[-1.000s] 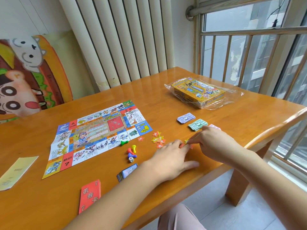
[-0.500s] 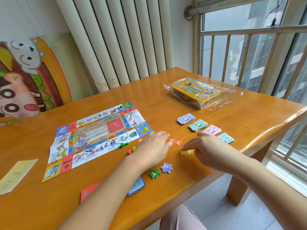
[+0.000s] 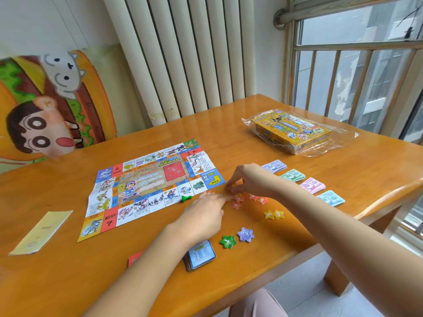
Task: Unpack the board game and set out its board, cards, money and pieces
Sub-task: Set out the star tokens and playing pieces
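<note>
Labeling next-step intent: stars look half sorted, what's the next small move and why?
Probably gather the loose orange stars into one pile: green, purple and yellow stars already sit grouped, and both the left hand and right hand are at the orange ones.

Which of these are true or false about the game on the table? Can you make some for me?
1. Four money stacks lie in a row. True.
2. The green star shows a 3. False: it shows a 1; the yellow stars show 3.
3. The game board is folded shut. False: it lies unfolded flat.
4. The game box sits in clear plastic wrap. True.
5. The green pawn lies beside the board's near edge. True.
</note>
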`<state>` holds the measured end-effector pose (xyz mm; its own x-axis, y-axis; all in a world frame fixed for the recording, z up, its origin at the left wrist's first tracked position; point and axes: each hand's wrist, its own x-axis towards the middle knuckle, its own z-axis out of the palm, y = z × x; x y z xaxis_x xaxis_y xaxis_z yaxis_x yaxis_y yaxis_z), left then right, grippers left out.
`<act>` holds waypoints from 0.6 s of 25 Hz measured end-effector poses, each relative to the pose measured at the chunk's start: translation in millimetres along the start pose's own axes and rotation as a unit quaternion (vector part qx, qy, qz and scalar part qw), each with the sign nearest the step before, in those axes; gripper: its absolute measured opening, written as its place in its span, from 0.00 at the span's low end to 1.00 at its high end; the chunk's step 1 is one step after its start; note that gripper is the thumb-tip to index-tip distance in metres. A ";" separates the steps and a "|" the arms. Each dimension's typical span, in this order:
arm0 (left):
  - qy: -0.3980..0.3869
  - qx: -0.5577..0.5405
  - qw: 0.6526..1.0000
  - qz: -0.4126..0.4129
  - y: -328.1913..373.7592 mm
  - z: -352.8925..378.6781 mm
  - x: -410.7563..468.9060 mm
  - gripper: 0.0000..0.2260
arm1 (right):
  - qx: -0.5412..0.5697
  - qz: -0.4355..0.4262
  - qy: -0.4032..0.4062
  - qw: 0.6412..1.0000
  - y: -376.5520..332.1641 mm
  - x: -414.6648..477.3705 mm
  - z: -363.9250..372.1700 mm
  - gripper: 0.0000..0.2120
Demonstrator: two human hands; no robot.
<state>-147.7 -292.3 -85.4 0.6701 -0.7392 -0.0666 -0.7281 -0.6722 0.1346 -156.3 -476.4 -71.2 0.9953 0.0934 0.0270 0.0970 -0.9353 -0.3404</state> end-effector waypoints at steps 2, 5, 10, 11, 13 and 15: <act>-0.007 -0.013 1.000 0.000 -2.0 -1.3 -2.4 0.19 | -0.004 0.010 -0.003 1.000 4.9 4.0 -0.7 0.14; 0.006 -0.058 0.998 0.012 -2.8 -9.3 -0.3 0.16 | -0.007 0.012 -0.011 1.000 14.2 6.0 -3.9 0.14; 0.013 -0.086 0.996 0.004 -1.2 -15.2 21.0 0.21 | 0.058 -0.004 -0.003 0.998 19.0 4.7 -4.5 0.19; 0.001 -0.087 0.996 0.003 -0.4 -13.4 23.8 0.23 | 0.087 0.002 0.011 0.996 20.7 3.4 -4.9 0.18; -0.019 -0.089 0.996 -0.005 0.2 -8.2 27.6 0.25 | 0.114 -0.001 0.023 0.993 23.4 -0.4 -4.5 0.16; -0.021 -0.091 0.996 -0.010 -2.1 -4.2 28.9 0.25 | 0.116 -0.014 0.014 0.993 24.8 -3.3 -2.0 0.15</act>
<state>-126.2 -312.1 -83.4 0.6742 -0.7301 -0.1115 -0.6746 -0.6702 0.3093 -157.2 -500.6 -77.9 0.9923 0.1064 0.0640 0.1241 -0.8288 -0.5457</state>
